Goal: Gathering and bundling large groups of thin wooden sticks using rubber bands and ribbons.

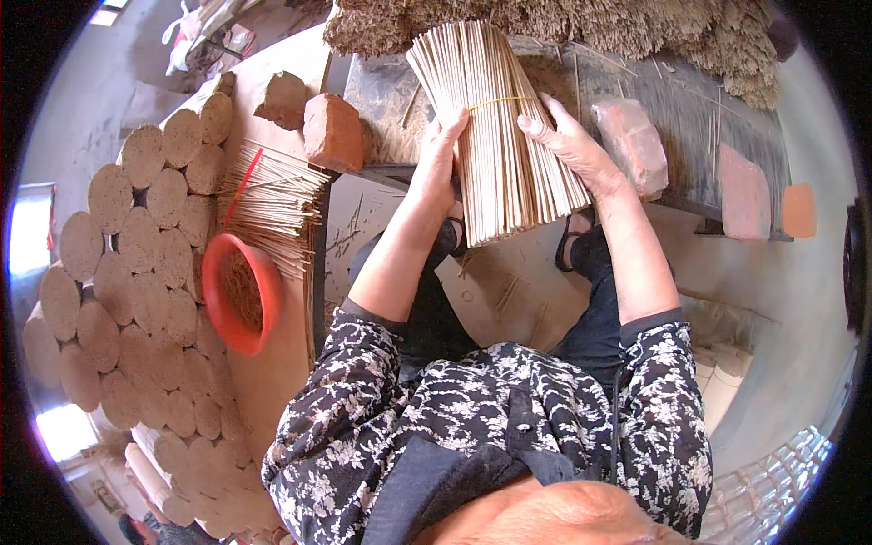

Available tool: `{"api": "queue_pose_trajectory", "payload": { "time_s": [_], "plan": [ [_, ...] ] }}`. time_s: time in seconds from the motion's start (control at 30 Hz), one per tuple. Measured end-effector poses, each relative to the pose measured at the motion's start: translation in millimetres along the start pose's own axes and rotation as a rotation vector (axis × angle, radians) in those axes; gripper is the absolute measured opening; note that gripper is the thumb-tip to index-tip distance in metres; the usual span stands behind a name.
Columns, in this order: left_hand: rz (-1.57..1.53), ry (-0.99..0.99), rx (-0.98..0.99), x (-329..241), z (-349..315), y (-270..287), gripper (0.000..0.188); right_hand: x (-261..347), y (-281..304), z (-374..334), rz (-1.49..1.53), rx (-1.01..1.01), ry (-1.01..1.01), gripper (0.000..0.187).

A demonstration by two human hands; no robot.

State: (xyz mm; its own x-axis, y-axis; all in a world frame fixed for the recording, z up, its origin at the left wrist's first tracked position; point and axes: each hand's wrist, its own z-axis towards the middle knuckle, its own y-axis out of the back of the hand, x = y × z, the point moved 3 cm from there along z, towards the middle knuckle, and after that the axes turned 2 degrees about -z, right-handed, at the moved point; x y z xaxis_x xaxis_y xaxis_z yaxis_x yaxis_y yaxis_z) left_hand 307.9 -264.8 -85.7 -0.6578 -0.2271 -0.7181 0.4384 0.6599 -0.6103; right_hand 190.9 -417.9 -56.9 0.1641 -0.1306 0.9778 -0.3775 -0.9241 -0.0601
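A thick bundle of thin pale sticks is held upright in front of me, with a yellow band around its upper part. My left hand grips its left side, thumb on the front near the band. On the right side my right hand is closed around it, thumb against the front just under the band. The fingers behind the bundle are hidden. Its lower end hangs over the gap between my feet.
A dark bench ahead carries a pile of brown sticks and bricks. Left, a board holds another brick, loose sticks, a red strip and an orange bowl. Beyond stand stacked round bundles.
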Motion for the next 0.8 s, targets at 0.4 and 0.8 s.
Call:
{"api": "queue_pose_trajectory", "payload": {
  "time_s": [0.4,0.8],
  "plan": [
    [-0.051,-0.119,-0.028,11,-5,-14,0.066,4,-13,11,0.046,-0.088,-0.163,0.08],
    [0.14,0.028,-0.076,-10,8,13,0.061,-17,9,7,0.356,-0.208,0.047,0.075]
  ]
}}
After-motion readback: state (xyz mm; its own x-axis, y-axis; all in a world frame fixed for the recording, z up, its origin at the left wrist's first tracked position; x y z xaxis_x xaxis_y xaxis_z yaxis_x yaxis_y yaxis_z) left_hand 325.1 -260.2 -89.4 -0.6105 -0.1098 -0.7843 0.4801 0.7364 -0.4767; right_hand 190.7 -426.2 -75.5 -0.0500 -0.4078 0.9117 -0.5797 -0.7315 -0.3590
